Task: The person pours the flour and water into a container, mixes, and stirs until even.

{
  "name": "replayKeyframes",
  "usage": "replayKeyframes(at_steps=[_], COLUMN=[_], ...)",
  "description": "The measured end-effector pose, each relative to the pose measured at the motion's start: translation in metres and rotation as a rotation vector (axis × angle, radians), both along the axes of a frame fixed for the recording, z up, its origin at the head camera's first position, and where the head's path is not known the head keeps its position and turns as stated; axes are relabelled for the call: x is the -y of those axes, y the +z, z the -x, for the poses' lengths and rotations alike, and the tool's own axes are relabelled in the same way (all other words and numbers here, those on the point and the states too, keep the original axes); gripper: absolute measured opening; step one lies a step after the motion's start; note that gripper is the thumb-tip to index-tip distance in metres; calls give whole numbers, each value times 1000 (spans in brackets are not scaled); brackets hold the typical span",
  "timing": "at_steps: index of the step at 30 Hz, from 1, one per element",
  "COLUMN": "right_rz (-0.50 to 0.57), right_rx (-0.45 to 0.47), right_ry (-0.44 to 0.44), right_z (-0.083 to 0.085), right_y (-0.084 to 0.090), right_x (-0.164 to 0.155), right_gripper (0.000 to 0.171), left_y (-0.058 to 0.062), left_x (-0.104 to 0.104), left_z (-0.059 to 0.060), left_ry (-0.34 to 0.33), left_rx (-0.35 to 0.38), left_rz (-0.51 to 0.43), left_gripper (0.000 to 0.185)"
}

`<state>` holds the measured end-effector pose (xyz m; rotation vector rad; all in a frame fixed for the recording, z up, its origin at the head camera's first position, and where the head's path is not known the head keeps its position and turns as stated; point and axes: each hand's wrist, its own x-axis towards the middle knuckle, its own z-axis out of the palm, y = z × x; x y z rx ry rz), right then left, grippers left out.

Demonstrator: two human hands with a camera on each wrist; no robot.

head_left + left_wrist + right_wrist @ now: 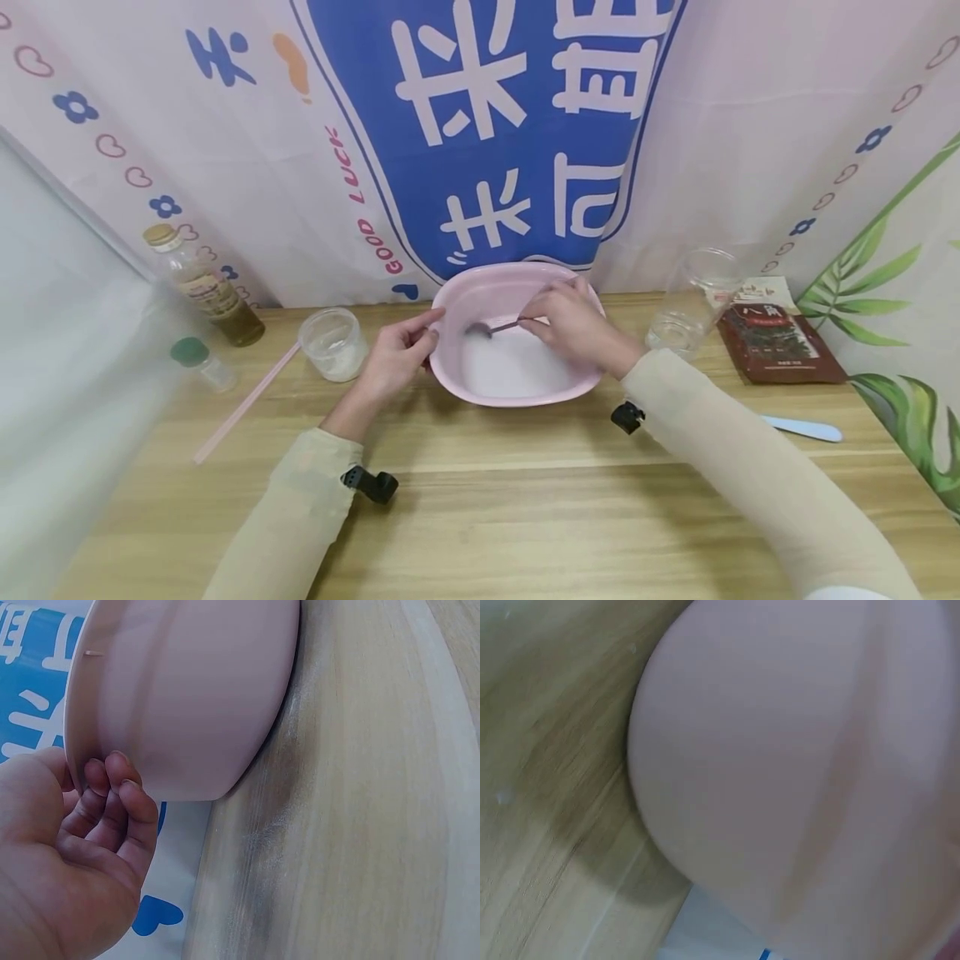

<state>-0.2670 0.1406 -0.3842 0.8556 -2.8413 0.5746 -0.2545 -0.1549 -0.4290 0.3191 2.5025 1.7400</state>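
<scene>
A pink basin (491, 282) with a shallow layer of whitish liquid stands on the wooden table at the back centre. My left hand (397, 354) grips its left rim, thumb on top and curled fingers against the outer wall. The left wrist view shows that hand (75, 855) with its fingertips touching the basin wall (195, 690). My right hand (573, 321) reaches over the basin and pinches the handle of a metal spoon (487, 328), whose bowl is down in the liquid. The right wrist view shows only the basin's outer wall (795, 765) and the table; the hand is out of sight there.
To the left stand a clear cup with white powder (332, 342), a small green-capped bottle (198, 358), a bottle of brown liquid (206, 287) and a pink stick (243, 404). To the right are a clear cup (693, 304), a brown packet (780, 342) and a pale blue utensil (802, 427).
</scene>
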Motion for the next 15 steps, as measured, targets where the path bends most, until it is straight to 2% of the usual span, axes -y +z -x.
replayKeyframes(at_steps=[5,8,11,15], right_rz=[27,33,27,27], right_rx=[-7,18,42,29], right_ry=[137,186,153,16], right_z=[-10,-17,-20,-19], right_y=[6,11,13,11], right_x=[-1,-5,-8,-9], right_gripper=[10,10,11,12], left_y=[0,1,1,2], left_x=[0,0,0,-2], left_z=[0,0,0,0], left_ry=[0,4,5,5], left_rx=[3,7,8,9], left_rz=[-2,-7,-5,6], left_gripper=[45,46,46,46])
